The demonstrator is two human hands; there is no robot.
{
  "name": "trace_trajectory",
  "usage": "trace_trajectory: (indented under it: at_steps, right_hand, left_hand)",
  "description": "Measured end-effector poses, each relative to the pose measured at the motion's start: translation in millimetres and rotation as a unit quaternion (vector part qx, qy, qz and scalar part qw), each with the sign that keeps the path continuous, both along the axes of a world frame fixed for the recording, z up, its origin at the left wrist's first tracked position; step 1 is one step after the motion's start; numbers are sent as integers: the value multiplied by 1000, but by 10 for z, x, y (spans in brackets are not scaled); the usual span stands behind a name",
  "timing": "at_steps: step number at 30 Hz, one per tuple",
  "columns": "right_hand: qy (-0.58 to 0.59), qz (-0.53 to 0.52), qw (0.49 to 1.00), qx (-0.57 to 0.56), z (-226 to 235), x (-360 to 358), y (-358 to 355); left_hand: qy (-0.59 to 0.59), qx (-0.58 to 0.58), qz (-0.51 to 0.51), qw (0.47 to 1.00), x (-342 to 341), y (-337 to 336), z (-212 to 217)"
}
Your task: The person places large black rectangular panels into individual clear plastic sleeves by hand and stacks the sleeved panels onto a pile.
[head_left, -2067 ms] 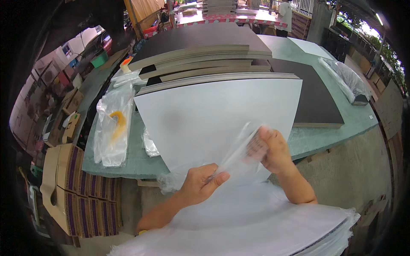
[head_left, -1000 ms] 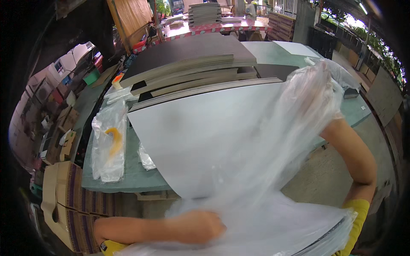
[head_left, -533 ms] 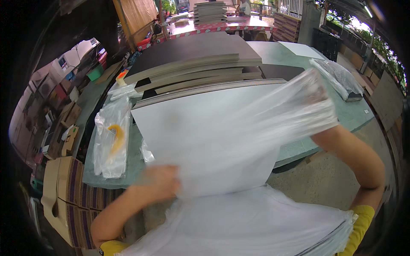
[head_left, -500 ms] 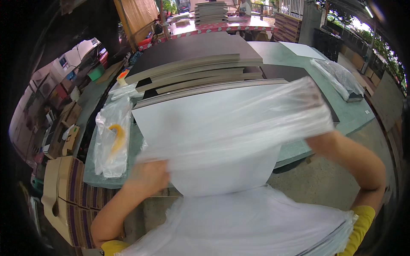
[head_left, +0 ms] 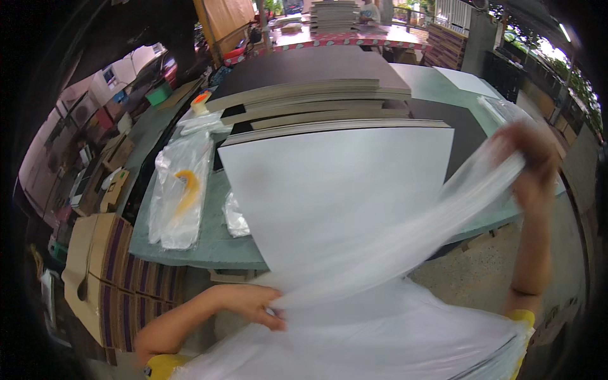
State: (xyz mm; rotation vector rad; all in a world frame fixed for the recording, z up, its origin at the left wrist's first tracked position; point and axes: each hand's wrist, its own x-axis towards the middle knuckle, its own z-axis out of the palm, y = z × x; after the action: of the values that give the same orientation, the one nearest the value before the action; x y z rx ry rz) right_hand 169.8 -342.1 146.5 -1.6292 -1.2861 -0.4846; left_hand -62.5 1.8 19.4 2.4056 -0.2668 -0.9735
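A clear plastic bag (head_left: 411, 247) is stretched slantwise between my two hands, bunched into a narrow band. My left hand (head_left: 256, 305) pinches its lower end, low and left of centre. Raised at the right, my right hand (head_left: 529, 158) is closed on the upper end and smeared by motion. Behind the bag, a stack of white-faced boards (head_left: 335, 177) leans from the table toward me; its lower part is covered by the plastic. More plastic-wrapped white material (head_left: 380, 342) lies across my front, with creased edges at the right.
Dark boards (head_left: 310, 66) are piled on the green table (head_left: 234, 253). At its left lie flat plastic bags (head_left: 164, 215) with a yellow curved item and a tape roll (head_left: 201, 102). Folded cardboard (head_left: 95, 272) stands lower left. A person (head_left: 369, 12) is at a far table.
My right hand has swung up and outward, pulling the bag from a wide sheet into a slanting band. My left hand has dropped lower and slightly right, still holding its end.
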Motion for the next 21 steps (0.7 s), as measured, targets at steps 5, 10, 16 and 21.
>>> trace_trajectory:
  at_steps: [5, 10, 16, 21]
  right_hand:
    - [-77, -363, 928, -24, -296, 469, -36]
    - [-30, -232, 961, -148, -598, 301, 407]
    - [-10, -240, 963, -124, -684, 605, 178]
    - [-85, -271, 953, -107, -562, 370, 36]
  left_hand:
    - [-388, -272, 424, 772, -20, 533, 392]
    - [-618, 141, 446, 632, 361, 850, 339]
    - [-625, 77, 294, 719, 758, 506, 668]
    - [-674, 96, 298, 669, 643, 495, 608]
